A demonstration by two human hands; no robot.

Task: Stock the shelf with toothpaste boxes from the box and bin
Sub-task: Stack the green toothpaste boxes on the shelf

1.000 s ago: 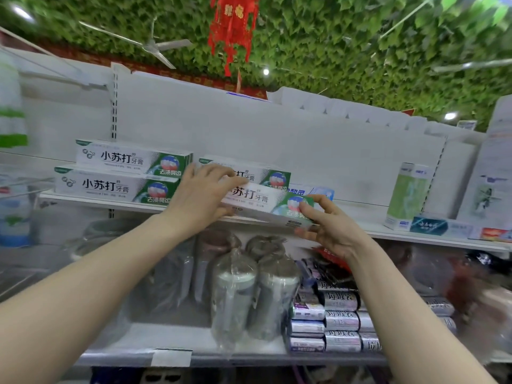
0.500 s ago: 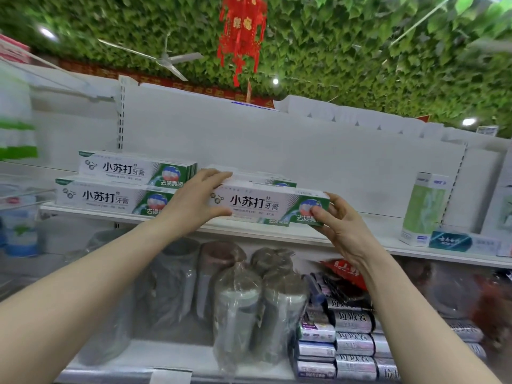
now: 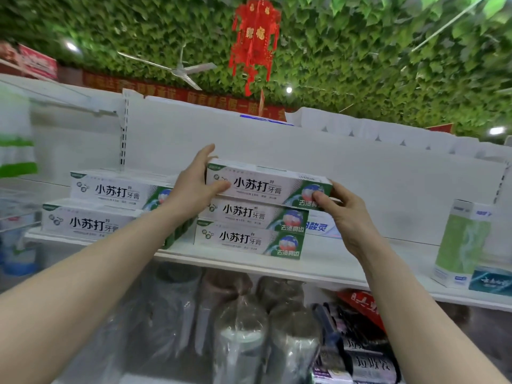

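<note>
A white and green toothpaste box (image 3: 266, 184) lies lengthwise on top of a stack of two like boxes (image 3: 249, 228) on the white shelf (image 3: 332, 261). My left hand (image 3: 194, 187) grips its left end, thumb on the front and fingers over the top. My right hand (image 3: 340, 209) pinches its right end. To the left, two more of the same boxes (image 3: 108, 206) lie stacked on the shelf. The supply box and bin are out of view.
A blue and white box (image 3: 321, 225) lies behind the stack. At the right of the shelf stand a tall green box (image 3: 462, 242) and a teal box (image 3: 490, 281). Wrapped flasks (image 3: 241, 328) and small packs (image 3: 371, 364) fill the shelf below.
Both hands lifted the box up from the shelf's front edge and set it on top of the middle stack. The camera tilted upward.
</note>
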